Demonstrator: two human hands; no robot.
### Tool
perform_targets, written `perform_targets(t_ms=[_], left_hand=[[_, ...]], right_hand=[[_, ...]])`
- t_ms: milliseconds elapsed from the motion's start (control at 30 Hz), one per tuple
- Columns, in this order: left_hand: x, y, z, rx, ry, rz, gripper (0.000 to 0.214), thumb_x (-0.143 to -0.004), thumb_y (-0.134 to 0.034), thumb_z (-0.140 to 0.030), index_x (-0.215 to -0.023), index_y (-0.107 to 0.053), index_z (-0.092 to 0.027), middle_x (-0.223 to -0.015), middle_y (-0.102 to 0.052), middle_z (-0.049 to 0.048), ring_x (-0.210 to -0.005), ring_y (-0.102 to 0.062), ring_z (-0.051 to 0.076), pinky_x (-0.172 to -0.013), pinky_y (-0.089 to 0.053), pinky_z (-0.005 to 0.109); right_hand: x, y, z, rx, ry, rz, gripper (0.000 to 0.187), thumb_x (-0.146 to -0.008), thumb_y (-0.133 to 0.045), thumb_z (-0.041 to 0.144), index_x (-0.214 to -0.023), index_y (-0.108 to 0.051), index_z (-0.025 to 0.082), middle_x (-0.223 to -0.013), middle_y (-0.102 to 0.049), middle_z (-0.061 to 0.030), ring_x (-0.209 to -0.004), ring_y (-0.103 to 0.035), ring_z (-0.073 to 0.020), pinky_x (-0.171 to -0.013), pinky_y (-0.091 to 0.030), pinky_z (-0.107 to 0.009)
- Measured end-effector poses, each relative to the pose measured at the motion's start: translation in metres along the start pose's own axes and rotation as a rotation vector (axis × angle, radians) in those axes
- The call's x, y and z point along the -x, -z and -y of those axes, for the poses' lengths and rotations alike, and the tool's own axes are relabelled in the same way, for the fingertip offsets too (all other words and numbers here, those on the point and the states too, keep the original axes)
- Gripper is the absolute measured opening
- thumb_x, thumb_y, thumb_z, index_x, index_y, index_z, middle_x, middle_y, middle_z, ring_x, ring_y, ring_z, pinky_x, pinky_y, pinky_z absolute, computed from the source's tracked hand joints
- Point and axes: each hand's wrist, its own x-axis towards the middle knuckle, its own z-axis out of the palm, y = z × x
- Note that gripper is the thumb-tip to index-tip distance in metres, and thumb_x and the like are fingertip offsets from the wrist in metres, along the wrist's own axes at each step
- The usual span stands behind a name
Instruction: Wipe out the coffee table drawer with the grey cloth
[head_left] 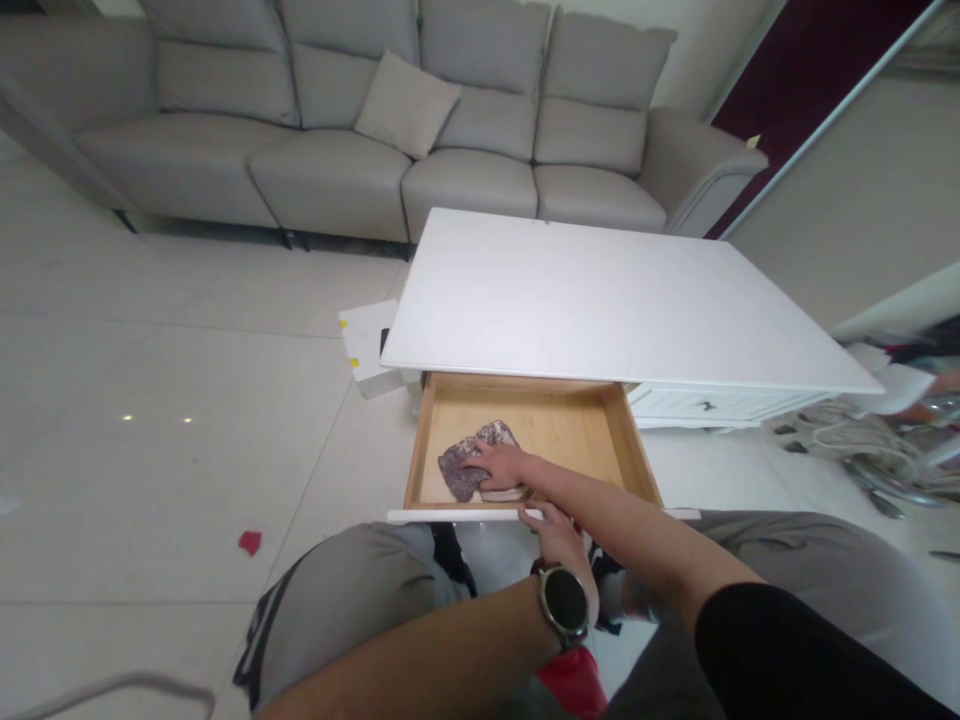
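A grey and white mottled cloth [466,465] lies bunched on the wooden floor of the pulled-out drawer [574,425], toward its left front corner. My right hand [499,466] reaches over my left arm and presses on the cloth, fingers bent into its folds; part of the cloth is hidden beneath the palm. My left hand [559,535], with a round dark-faced watch [565,600] on the wrist, has its fingers hooked over the top edge of the white drawer front [457,516].
The drawer belongs to a white coffee table [600,300]. Behind it stands a long grey sofa [337,170] with a cushion. A white box [369,345] sits left of the table. Coiled hoses [862,440] lie at right, and a red scrap [250,542] on the tiles.
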Motion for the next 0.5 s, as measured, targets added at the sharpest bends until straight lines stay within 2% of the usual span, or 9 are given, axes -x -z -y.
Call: perform_targets(t_ms=[167,267,367,433,500], left_hand=[[0.011,0.022,0.004,-0.082,-0.04,0.03,0.068,-0.094,-0.038,-0.004,-0.155,-0.046,-0.034,-0.143,-0.062,0.0156,-0.134,-0.056,0.038,-0.104,-0.048,0.069],[0.012,0.031,0.004,-0.048,-0.035,0.062,0.069,-0.096,-0.037,-0.005,-0.158,-0.04,-0.035,-0.144,-0.061,0.0157,-0.135,-0.055,0.037,-0.106,-0.048,0.068],[0.008,0.033,0.004,0.006,-0.04,0.102,0.071,-0.095,-0.036,-0.005,-0.158,-0.039,-0.036,-0.146,-0.06,0.0149,-0.136,-0.054,0.038,-0.106,-0.047,0.07],[0.005,0.028,0.003,0.065,-0.037,0.104,0.07,-0.095,-0.038,-0.005,-0.157,-0.042,-0.036,-0.146,-0.06,0.0151,-0.135,-0.054,0.039,-0.107,-0.045,0.073],[0.002,0.022,0.003,0.193,-0.022,0.035,0.065,-0.093,-0.041,-0.007,-0.151,-0.053,-0.033,-0.14,-0.064,0.0164,-0.132,-0.056,0.04,-0.106,-0.042,0.076]], right_hand=[[0.04,0.011,-0.043,-0.018,-0.227,-0.032,0.075,-0.089,-0.068,0.052,-0.158,-0.041,0.037,-0.16,-0.035,-0.0161,-0.12,-0.063,-0.0325,-0.102,-0.045,-0.046],[0.081,0.013,-0.082,0.002,-0.44,0.006,0.079,-0.091,-0.065,0.054,-0.162,-0.033,0.036,-0.167,-0.023,-0.0192,-0.125,-0.061,-0.037,-0.105,-0.044,-0.05],[0.124,0.008,-0.113,0.03,-0.7,0.114,0.084,-0.095,-0.057,0.058,-0.166,-0.023,0.03,-0.171,-0.008,-0.024,-0.132,-0.057,-0.0422,-0.108,-0.04,-0.056],[0.146,0.001,-0.124,0.037,-0.724,0.184,0.09,-0.094,-0.058,0.057,-0.168,-0.018,0.027,-0.171,-0.005,-0.0254,-0.133,-0.056,-0.0425,-0.111,-0.039,-0.056],[0.161,-0.007,-0.127,0.025,-0.637,0.254,0.099,-0.088,-0.066,0.054,-0.168,-0.014,0.026,-0.172,-0.005,-0.0252,-0.132,-0.058,-0.0409,-0.111,-0.041,-0.052]])
